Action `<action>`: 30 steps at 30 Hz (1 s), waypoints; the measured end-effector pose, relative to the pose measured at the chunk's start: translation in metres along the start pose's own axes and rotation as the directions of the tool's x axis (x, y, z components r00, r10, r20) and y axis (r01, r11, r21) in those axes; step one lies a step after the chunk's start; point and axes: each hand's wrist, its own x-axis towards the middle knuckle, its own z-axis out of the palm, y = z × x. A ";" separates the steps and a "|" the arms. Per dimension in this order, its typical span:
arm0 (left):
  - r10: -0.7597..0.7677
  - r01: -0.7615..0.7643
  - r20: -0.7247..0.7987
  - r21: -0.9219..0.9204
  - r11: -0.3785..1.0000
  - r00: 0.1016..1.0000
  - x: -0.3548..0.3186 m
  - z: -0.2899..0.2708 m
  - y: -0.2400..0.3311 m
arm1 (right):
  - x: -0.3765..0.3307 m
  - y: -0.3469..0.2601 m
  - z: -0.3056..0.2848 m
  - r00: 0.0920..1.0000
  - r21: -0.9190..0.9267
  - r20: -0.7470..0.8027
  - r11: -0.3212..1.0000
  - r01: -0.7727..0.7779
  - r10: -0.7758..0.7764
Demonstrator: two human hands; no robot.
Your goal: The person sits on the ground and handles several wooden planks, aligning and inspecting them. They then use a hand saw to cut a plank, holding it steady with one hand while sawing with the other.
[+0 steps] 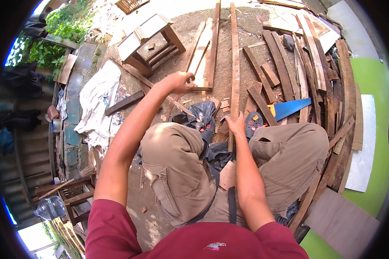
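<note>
My right hand [236, 125] is closed around the lower part of a long narrow wooden strip [234, 56], which runs away from me between my knees. My left hand [181, 83] is raised beside the near end of a long wooden frame [211, 56]. Its fingers are loosely curled, with a gap between thumb and fingertips, and nothing shows in them. Right of my right hand, a handsaw [291, 108] with a blue blade and orange handle part lies near a short dark plank [262, 105]. Black plastic [218, 154] lies between my legs.
A small wooden table [149, 41] stands at the far left, beside white cloth [100, 101] and a dark wood offcut [124, 102]. Many planks [285, 64] lie along the right, by a green wall [371, 77]. A clear plastic jug [50, 208] is at lower left.
</note>
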 end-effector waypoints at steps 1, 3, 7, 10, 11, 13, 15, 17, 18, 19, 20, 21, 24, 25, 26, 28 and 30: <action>-0.049 0.051 0.024 -0.067 0.996 0.999 0.007 0.027 -0.020 | 0.004 0.001 0.001 1.000 -0.020 0.015 1.000 -0.007 0.007; -0.274 0.271 -0.089 -0.047 0.961 0.958 0.013 0.103 -0.062 | 0.002 0.002 0.006 0.999 -0.088 0.037 0.996 -0.018 0.021; -0.825 0.575 -0.274 -0.609 0.547 0.495 0.030 0.230 -0.090 | 0.018 0.035 0.008 0.997 -0.158 -0.065 0.987 0.019 -0.029; -0.927 0.164 0.278 -0.956 -0.243 0.251 0.022 0.315 -0.158 | 0.000 0.021 0.026 0.999 -0.079 0.030 0.996 0.029 -0.026; -0.809 -0.147 0.416 -0.847 -0.512 0.416 0.057 0.307 -0.125 | 0.009 0.030 0.012 0.999 -0.093 -0.033 0.996 -0.002 -0.001; -0.760 -0.195 0.390 -0.812 -0.550 0.519 0.072 0.301 -0.132 | 0.012 0.037 0.016 0.999 -0.098 -0.043 0.995 -0.002 -0.002; -0.850 -0.157 0.358 -0.883 -0.443 0.386 0.057 0.301 -0.167 | 0.002 0.028 0.033 1.000 -0.077 0.020 0.997 0.023 -0.022; -0.816 -0.370 0.395 -0.747 -0.553 0.422 0.060 0.271 -0.167 | 0.003 0.027 0.033 0.999 -0.057 0.022 0.998 0.024 -0.023; -0.799 -0.460 0.402 -0.663 -0.591 0.447 0.057 0.247 -0.164 | 0.005 0.030 0.035 0.999 -0.066 -0.005 0.997 0.035 -0.035; -0.835 -0.437 0.339 -0.732 -0.523 0.433 0.048 0.229 -0.163 | 0.004 0.032 0.037 0.999 -0.069 -0.019 0.997 0.034 -0.035; -0.868 -0.412 0.269 -0.795 -0.445 0.418 0.034 0.209 -0.162 | 0.004 0.033 0.038 0.999 -0.068 -0.032 0.997 0.033 -0.036; -0.896 -0.392 0.177 -0.852 -0.347 0.408 0.022 0.179 -0.163 | 0.007 0.029 0.041 0.998 -0.051 -0.052 0.998 0.042 -0.044; -0.895 -0.326 0.073 -0.916 -0.234 0.440 -0.016 0.126 -0.159 | 0.021 0.036 0.047 0.999 0.077 -0.013 0.996 0.036 -0.035; -0.882 -0.324 0.046 -0.920 -0.220 0.469 -0.026 0.117 -0.148 | 0.024 0.034 0.047 0.998 0.071 -0.036 0.996 0.054 -0.052; -0.895 -0.306 0.005 -0.939 -0.158 0.446 -0.033 0.107 -0.135 | 0.027 0.030 0.049 0.996 0.067 -0.066 0.995 0.068 -0.064; -0.908 -0.300 -0.077 -0.953 -0.055 0.412 -0.062 0.100 -0.108 | 0.016 0.019 0.052 0.997 0.040 -0.061 0.998 0.038 -0.036; -0.899 -0.322 -0.203 -0.944 0.075 0.387 -0.094 0.074 -0.091 | 0.001 -0.003 0.060 0.999 0.010 -0.019 1.000 0.027 -0.027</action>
